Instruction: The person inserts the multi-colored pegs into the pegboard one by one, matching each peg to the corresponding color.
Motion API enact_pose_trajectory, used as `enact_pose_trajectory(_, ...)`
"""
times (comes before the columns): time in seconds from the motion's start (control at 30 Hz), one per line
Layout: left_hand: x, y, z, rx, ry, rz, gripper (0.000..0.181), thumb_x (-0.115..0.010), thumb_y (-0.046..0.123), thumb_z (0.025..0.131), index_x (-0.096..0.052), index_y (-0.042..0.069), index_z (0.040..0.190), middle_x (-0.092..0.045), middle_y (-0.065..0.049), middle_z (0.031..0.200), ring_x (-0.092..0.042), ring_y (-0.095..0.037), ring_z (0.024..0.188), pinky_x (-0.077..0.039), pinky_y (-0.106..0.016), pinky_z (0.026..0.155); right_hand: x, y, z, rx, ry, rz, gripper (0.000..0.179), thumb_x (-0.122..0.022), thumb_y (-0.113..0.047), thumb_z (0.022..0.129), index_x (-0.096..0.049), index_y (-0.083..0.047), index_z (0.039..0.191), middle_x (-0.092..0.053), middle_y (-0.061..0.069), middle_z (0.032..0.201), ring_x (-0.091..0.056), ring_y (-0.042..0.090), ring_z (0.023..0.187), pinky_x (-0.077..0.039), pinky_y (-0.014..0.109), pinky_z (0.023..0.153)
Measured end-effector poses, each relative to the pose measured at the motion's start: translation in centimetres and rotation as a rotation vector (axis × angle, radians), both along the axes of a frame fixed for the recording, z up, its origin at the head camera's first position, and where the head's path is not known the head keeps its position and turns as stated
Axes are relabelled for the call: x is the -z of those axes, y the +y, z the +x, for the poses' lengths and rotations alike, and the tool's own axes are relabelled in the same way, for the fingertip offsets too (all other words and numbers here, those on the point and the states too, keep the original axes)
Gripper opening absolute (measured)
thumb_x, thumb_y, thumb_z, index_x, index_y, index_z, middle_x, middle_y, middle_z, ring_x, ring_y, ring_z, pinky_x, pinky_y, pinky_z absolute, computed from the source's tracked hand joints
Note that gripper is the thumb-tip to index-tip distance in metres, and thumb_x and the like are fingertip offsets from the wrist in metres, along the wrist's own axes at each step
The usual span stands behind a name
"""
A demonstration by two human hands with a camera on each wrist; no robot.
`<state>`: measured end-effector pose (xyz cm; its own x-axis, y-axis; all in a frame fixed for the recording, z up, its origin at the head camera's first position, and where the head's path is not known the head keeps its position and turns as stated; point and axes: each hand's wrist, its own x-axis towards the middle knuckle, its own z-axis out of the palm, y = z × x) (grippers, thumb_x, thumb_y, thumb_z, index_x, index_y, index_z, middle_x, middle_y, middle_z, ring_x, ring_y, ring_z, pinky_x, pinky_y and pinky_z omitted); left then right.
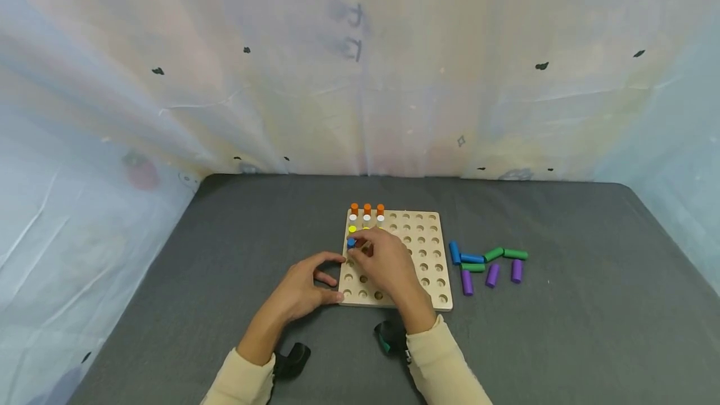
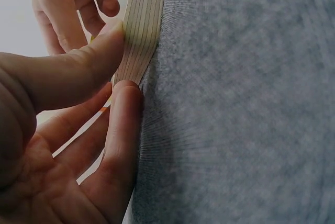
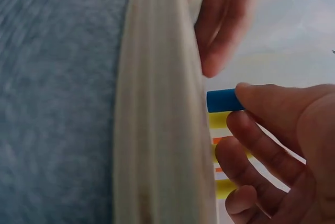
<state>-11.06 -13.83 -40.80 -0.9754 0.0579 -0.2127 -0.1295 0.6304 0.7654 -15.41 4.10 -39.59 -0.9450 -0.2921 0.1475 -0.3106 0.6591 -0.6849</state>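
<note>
Pegboard (image 1: 430, 260), loose pegs (image 1: 492, 275) on grey table (image 1: 562, 311)

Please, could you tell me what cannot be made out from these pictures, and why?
Head view: the right hand covers part of the board and anything standing there.
Right wrist view: the board's edge hides whether the blue peg is seated.
Right wrist view: the left hand is cut off by the top edge.
Left wrist view: the left thumb covers part of the right hand.

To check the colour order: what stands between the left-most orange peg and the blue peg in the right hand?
A white peg, then a yellow peg, stand between the orange peg and the blue peg; the head view shows this.
</note>
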Motion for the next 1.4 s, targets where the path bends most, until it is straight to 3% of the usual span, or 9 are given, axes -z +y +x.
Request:
enact_pose_trajectory(0.33, -0.2, 0.3, -0.2, 0.004, -0.004, 0.001, 0.063, -0.089, 0.012, 0.072, -0.064, 0.031, 0.126, -0.072, 0.003, 0.090, -0.065, -0.009, 0.081, -0.051, -0.036, 0.076, 0.4, 0.0, -0.3, 0.029, 0.047, 0.036, 0.027, -0.073, -0.029, 0.091, -0.074, -0.021, 0.118, -0.074, -0.005, 0.095, -0.066, 0.010, 0.080, -0.051, 0.029, 0.068)
enact_pose_trajectory(0.57, -0.4, 0.4, -0.3, -0.002, -0.010, 0.009, 0.063, -0.089, 0.011, 0.072, -0.064, 0.032, 0.126, -0.072, 0.003, 0.091, -0.065, -0.009, 0.081, -0.051, -0.035, 0.076, 0.2, 0.1, -0.5, 0.022, 0.036, 0.025, 0.027, -0.073, -0.029, 0.092, -0.074, -0.019, 0.117, -0.074, -0.004, 0.097, -0.067, 0.012, 0.083, -0.052, 0.032, 0.071)
enact_pose_trajectory(0.87, -0.5, 0.3, -0.2, -0.011, -0.012, 0.010, 0.062, -0.088, 0.012, 0.074, -0.064, 0.033, 0.127, -0.072, 0.002, 0.093, -0.066, -0.010, 0.083, -0.051, -0.035, 0.075, 0.3, 0.0, -0.6, 0.001, 0.033, 0.026, 0.026, -0.072, -0.026, 0.092, -0.074, -0.020, 0.118, -0.070, -0.001, 0.094, -0.063, 0.012, 0.076, -0.049, 0.029, 0.066)
enact_pose_trajectory(1.1, -0.6, 0.3, -0.1, -0.004, -0.014, -0.007, 0.063, -0.088, 0.012, 0.073, -0.064, 0.032, 0.128, -0.073, 0.002, 0.092, -0.066, -0.010, 0.083, -0.051, -0.038, 0.078, 0.3, -0.1, -0.6, -0.014, 0.021, 0.064, 0.027, -0.072, -0.024, 0.092, -0.074, -0.018, 0.119, -0.073, 0.000, 0.094, -0.069, 0.021, 0.096, -0.055, 0.039, 0.080)
enact_pose_trajectory(1.4, -0.1, 0.2, 0.0, -0.019, -0.038, 0.006, 0.062, -0.088, 0.013, 0.073, -0.064, 0.032, 0.127, -0.073, 0.002, 0.092, -0.066, -0.010, 0.083, -0.051, -0.036, 0.077, -0.4, 1.0, 0.5, -0.070, -0.022, 0.099, 0.038, -0.069, -0.023, 0.094, -0.067, -0.016, 0.131, -0.069, 0.002, 0.106, -0.055, 0.008, 0.072, -0.044, 0.027, 0.063)
